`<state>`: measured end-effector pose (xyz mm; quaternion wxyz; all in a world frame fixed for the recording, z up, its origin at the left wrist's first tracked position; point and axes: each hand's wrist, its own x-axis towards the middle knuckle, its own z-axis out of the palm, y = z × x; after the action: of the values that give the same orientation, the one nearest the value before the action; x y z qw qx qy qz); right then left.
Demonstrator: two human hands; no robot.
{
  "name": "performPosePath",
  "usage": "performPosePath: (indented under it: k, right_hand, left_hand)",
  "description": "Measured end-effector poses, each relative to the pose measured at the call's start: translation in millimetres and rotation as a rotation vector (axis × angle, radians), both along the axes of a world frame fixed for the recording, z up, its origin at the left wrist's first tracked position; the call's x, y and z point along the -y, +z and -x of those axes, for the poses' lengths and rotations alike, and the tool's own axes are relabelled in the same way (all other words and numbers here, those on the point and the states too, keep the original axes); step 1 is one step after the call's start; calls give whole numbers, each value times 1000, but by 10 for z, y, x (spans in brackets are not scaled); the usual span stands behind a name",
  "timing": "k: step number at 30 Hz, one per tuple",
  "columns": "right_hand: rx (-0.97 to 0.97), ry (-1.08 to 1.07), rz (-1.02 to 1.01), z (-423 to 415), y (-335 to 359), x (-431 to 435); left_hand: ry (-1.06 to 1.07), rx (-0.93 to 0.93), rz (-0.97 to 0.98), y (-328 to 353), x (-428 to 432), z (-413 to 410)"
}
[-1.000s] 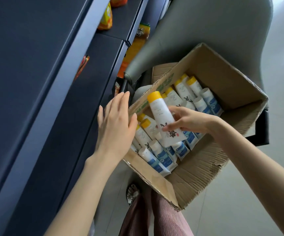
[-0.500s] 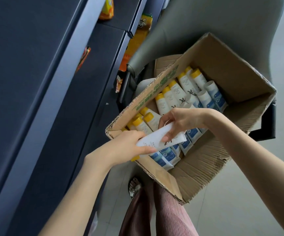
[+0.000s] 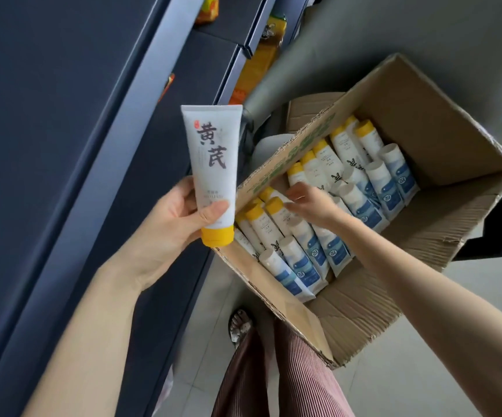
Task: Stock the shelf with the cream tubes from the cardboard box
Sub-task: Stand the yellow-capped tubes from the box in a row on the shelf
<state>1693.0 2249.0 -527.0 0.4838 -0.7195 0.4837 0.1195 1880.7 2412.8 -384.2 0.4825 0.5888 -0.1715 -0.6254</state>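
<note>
The left hand [image 3: 168,224] grips one cream tube [image 3: 213,164] low down, thumb across its front just above the yellow cap [image 3: 217,237], fingers [image 3: 187,191] wrapped behind its left edge. The tube stands nearly upright, cap near, crimped end far, held over the dark shelf [image 3: 63,115], just left of the cardboard box [image 3: 424,115]. The right hand [image 3: 307,200] reaches into the box, fingertips down among the packed tubes [image 3: 361,203]; I cannot tell whether it grips one.

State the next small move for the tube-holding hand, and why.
Probably the left hand should carry its yellow-capped tube onto the dark shelf: it is held clear of the cardboard box, and the right hand is among the boxed tubes.
</note>
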Motion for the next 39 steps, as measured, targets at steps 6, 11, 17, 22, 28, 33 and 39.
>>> performPosePath:
  k: [6,11,17,22,28,33,39]
  right_hand:
    - [-112,198,140,-182,-315,-207]
    - [-187,226,185,-258,-426,-192]
    - [-218,285,171,-259,-370,-184]
    - [-109,341,207,-157,-231,-177]
    - [-184,584,252,-27,36,-67]
    - [-315,723,319,21,180,-147]
    - [-328,551,352,195,418,-146]
  left_hand:
    - [56,0,14,-82,-72,-33]
    - [104,-28,4,-167,-108,15]
    - [118,-46,-10,-201,-124,27]
    - [128,-47,-6,-212,-135,38]
    - [127,-30,17,-169,-128,73]
    - [104,-32,31,-111,-115,137]
    - [60,-17,47,32,-146,233]
